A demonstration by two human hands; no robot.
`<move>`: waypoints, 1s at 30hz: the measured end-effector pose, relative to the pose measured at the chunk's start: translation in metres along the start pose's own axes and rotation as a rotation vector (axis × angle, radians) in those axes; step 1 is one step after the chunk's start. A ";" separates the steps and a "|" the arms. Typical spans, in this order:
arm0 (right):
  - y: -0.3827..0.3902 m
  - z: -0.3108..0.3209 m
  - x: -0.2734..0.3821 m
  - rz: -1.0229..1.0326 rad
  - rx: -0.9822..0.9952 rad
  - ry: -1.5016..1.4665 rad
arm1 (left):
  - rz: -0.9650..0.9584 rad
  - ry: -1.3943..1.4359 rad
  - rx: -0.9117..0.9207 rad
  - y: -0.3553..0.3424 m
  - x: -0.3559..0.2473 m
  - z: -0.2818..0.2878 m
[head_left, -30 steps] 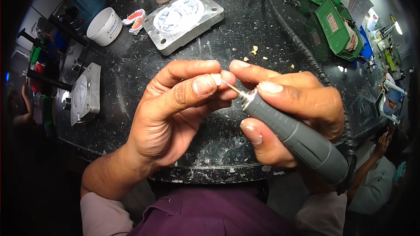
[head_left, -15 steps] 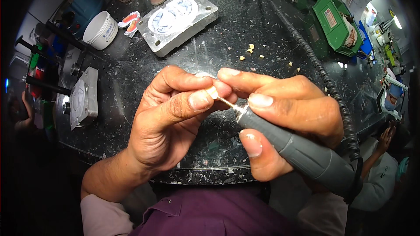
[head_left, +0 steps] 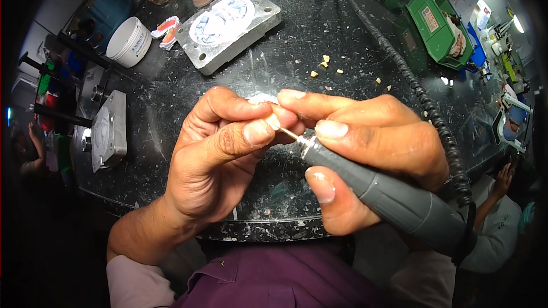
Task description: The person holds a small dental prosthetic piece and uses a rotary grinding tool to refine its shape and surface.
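My left hand (head_left: pixel 220 157) pinches a small pale piece (head_left: pixel 264 100) between thumb and fingers; most of it is hidden by the fingers. My right hand (head_left: pixel 374 148) grips a grey rotary handpiece (head_left: pixel 394 197), held like a pen. Its thin metal bur (head_left: pixel 288 133) points left and meets the piece at my left thumb tip. A black ribbed cable (head_left: pixel 422 102) runs from the tool's back end up across the dark speckled bench (head_left: pixel 297 51).
A metal flask half with a white mould (head_left: pixel 228 25) lies at the back, with a pink denture (head_left: pixel 166 29) and white jar (head_left: pixel 130 41) left of it. Another flask part (head_left: pixel 108 131) sits at left. Green trays (head_left: pixel 442 25) stand at right. Crumbs (head_left: pixel 325 63) dot the bench.
Both hands have stayed together and drifted slightly up the picture. The bur has stayed against the small piece.
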State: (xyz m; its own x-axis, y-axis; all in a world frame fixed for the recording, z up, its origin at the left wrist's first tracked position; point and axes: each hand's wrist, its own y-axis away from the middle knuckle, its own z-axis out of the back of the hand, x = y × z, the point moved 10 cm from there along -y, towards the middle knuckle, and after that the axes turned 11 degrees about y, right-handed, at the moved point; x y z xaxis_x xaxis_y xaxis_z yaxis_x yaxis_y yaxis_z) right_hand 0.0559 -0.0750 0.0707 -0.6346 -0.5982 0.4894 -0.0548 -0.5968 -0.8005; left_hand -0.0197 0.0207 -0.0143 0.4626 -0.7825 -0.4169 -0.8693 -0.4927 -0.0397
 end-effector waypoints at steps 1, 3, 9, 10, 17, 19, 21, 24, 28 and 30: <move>0.000 0.000 0.000 -0.003 -0.003 -0.005 | 0.002 0.001 0.000 0.000 0.001 0.001; 0.002 0.002 -0.003 -0.065 -0.076 -0.047 | -0.029 -0.012 0.033 -0.001 -0.002 0.000; 0.004 0.007 -0.009 -0.145 -0.163 -0.081 | -0.018 -0.034 0.057 -0.001 -0.001 -0.003; 0.005 0.007 -0.009 -0.155 -0.170 -0.075 | -0.017 -0.034 0.056 -0.001 -0.001 -0.003; 0.005 0.006 -0.010 -0.157 -0.170 -0.036 | -0.024 -0.056 0.057 -0.001 -0.003 -0.002; 0.004 0.006 -0.007 -0.125 -0.169 -0.015 | -0.023 -0.067 0.059 -0.001 -0.002 -0.003; 0.005 0.005 -0.007 -0.114 -0.168 -0.004 | -0.042 -0.052 0.045 0.000 -0.003 -0.002; 0.005 0.006 -0.007 -0.098 -0.144 0.015 | -0.049 -0.040 0.021 0.001 -0.002 0.001; 0.006 0.003 -0.006 -0.082 -0.149 -0.027 | -0.041 -0.022 0.019 0.001 -0.001 0.001; 0.007 0.004 -0.007 -0.080 -0.119 -0.032 | -0.054 -0.026 0.009 0.002 -0.002 0.002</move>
State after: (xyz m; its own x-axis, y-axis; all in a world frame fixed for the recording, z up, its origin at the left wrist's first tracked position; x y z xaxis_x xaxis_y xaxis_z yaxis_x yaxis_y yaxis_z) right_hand 0.0630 -0.0769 0.0631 -0.5994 -0.5691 0.5628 -0.1963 -0.5772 -0.7927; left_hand -0.0224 0.0220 -0.0154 0.5044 -0.7448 -0.4369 -0.8447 -0.5305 -0.0707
